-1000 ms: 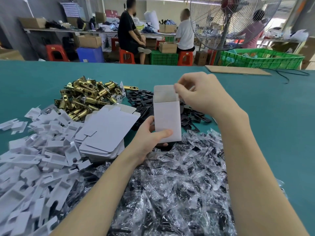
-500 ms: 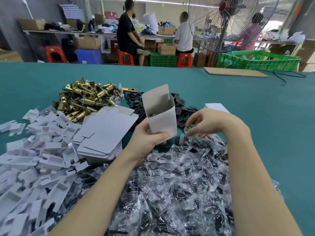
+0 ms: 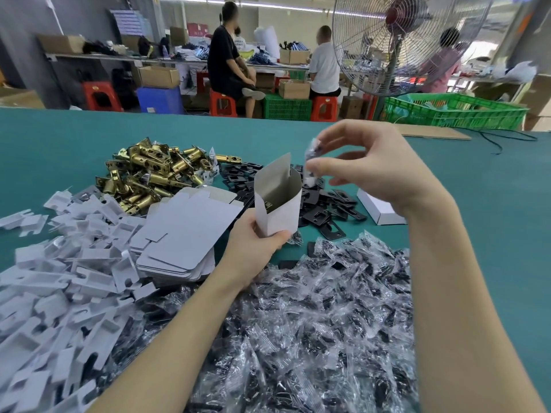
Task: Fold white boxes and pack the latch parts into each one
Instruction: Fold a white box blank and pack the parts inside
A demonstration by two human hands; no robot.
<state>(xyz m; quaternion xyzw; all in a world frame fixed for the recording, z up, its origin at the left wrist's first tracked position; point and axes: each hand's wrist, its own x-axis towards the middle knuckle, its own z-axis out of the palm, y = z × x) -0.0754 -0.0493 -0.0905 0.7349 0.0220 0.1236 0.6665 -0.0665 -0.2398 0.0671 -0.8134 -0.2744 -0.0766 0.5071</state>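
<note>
Left hand (image 3: pixel 253 242) gripping white box (image 3: pixel 278 204) upright above green table (image 3: pixel 477 204), top flap open; right hand (image 3: pixel 372 168) pinching small plastic packet (image 3: pixel 311 158) just over box mouth; brass latches (image 3: pixel 149 171), black plates (image 3: pixel 328 201), flat box blanks (image 3: pixel 185 231), bagged parts (image 3: pixel 313 323) heaped around; closed box (image 3: pixel 378 208) beside right wrist.

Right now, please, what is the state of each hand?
Left hand: grips the open white box.
Right hand: pinches a small plastic packet above the box.
</note>
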